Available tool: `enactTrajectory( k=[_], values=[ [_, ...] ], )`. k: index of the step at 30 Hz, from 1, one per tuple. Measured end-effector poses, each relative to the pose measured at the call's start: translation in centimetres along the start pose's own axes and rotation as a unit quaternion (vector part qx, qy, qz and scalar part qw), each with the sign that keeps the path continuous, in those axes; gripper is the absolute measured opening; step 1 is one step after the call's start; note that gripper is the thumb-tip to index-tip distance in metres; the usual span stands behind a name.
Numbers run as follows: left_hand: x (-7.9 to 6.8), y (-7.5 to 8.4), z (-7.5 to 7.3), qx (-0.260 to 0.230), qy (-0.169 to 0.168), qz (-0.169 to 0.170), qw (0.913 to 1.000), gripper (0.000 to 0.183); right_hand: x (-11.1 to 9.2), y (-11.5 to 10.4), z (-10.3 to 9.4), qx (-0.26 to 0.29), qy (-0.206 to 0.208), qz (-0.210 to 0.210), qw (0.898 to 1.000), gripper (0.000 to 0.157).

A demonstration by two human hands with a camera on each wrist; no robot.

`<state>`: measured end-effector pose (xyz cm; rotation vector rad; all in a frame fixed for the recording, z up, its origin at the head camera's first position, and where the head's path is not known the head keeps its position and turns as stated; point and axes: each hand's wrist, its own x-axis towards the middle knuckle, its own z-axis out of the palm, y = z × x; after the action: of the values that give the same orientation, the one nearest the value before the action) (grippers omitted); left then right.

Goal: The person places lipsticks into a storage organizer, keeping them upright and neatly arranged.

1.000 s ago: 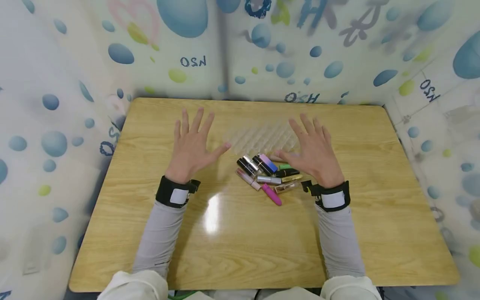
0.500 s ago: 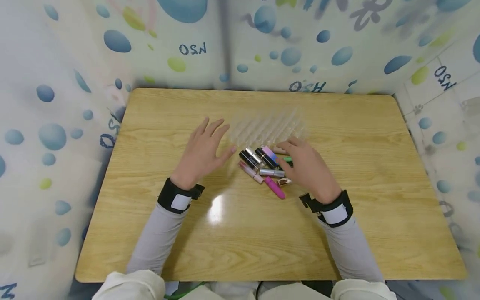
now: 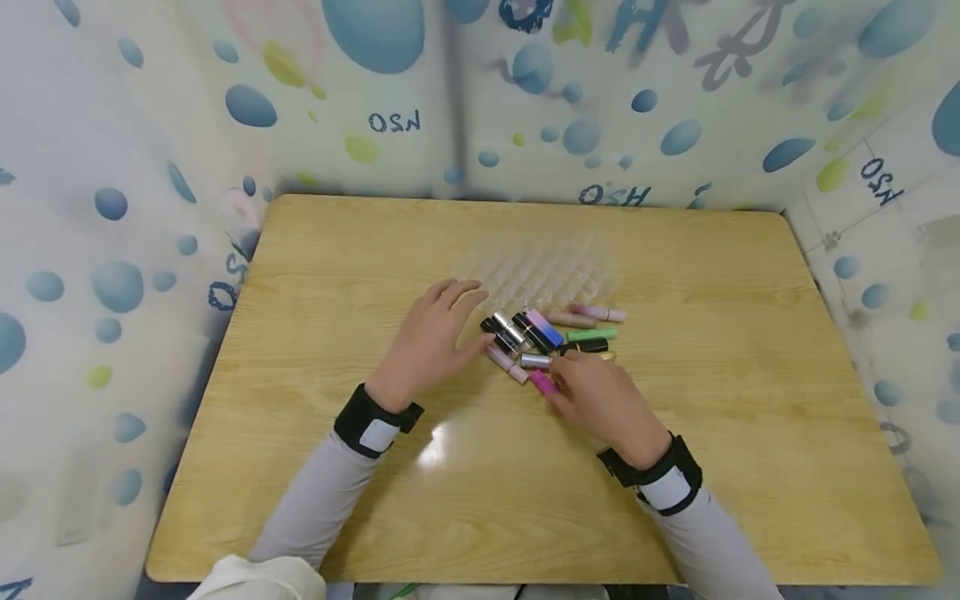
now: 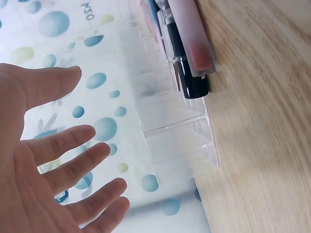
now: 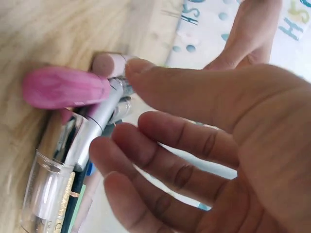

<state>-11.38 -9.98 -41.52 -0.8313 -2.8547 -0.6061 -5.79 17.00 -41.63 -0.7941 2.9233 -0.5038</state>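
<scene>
A pile of lip gloss and lipstick tubes lies mid-table. My left hand is at its left side with fingers spread, holding nothing, near a black-capped tube and a pale pink lip gloss. Over the near right side of the pile is my right hand, thumb and fingers loosely bent and apart in the right wrist view. Close to them are a bright magenta tube, a silver tube and a clear-capped tube. In the head view this hand partly hides the magenta tube.
A clear plastic organizer with slanted compartments stands just behind the pile. A green tube and two pinkish tubes lie at the pile's right and back. The wooden table meets patterned curtains at its back and sides.
Both hands have come down from a raised, spread pose beside the organizer. The left moved right toward the pile; the right moved left and nearer, over the magenta tube.
</scene>
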Motion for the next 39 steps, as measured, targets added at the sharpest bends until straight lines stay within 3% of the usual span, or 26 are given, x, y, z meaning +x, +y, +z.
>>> enactTrajectory(
  k=[7, 18, 31, 35, 39],
  values=[
    [-0.4, 0.5, 0.9, -0.007, 0.000, 0.011, 0.9999, 0.061, -1.7, -0.9, 1.7, -0.041, 0.002, 0.038, 0.998, 0.033],
    [-0.7, 0.8, 1.0, -0.014, -0.001, 0.014, 0.9998, 0.060, -1.8, -0.7, 2.8, -0.009, -0.012, 0.079, 0.997, 0.030],
    [-0.8, 1.3, 2.3, -0.038, -0.019, 0.031, 0.9986, 0.059, -2.6, -0.3, 3.3, -0.013, 0.031, 0.070, 0.997, 0.027],
    [-0.9, 1.3, 2.7, -0.045, -0.033, 0.039, 0.9977, 0.059, -2.6, -0.3, 3.0, -0.010, 0.017, 0.071, 0.997, 0.024],
    [-0.4, 1.3, 2.7, -0.052, -0.043, 0.055, 0.9962, 0.059, -2.2, -0.1, 2.1, -0.004, 0.039, 0.051, 0.998, 0.016]
  ],
)
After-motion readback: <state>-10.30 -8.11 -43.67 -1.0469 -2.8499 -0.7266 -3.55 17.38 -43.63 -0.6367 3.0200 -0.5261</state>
